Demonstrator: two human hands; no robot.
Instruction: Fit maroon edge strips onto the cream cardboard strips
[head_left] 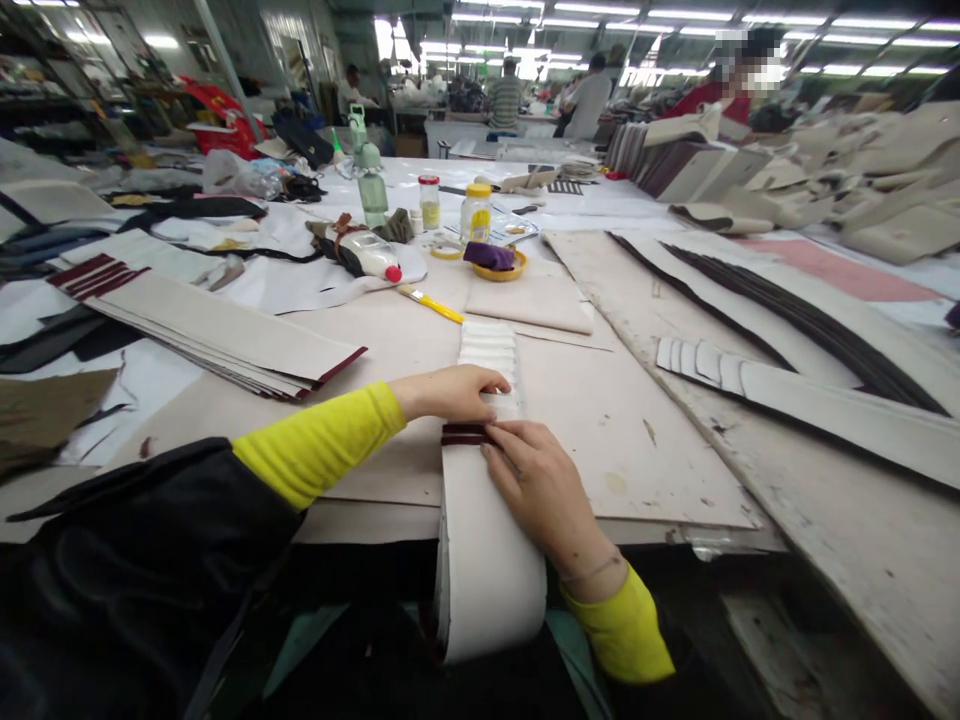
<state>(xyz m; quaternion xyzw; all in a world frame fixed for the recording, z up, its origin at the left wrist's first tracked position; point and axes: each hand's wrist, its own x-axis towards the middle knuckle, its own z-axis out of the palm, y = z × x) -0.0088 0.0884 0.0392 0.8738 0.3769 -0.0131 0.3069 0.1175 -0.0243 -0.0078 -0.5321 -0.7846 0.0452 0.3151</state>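
A stack of long off-white strips [491, 560] with dark red ends lies at the table's front edge and curves down over it. My right hand [536, 480] rests on the strips by their dark red ends, thumb and fingers bent against them. Just beyond, my left hand [461, 393] has its fingers curled at a row of overlapping whitish pieces [489, 348]; what its fingertips hold, if anything, is hidden. A yellow-handled brush [439, 305] lies past the pieces.
Another strip stack [225, 325] lies left. Beyond are a yellow dish [495, 272] with purple cloth, a yellow-lidded jar [476, 215] and a green bottle [372, 195]. Dark-edged curved pieces [810, 320] lie right. People stand in the background.
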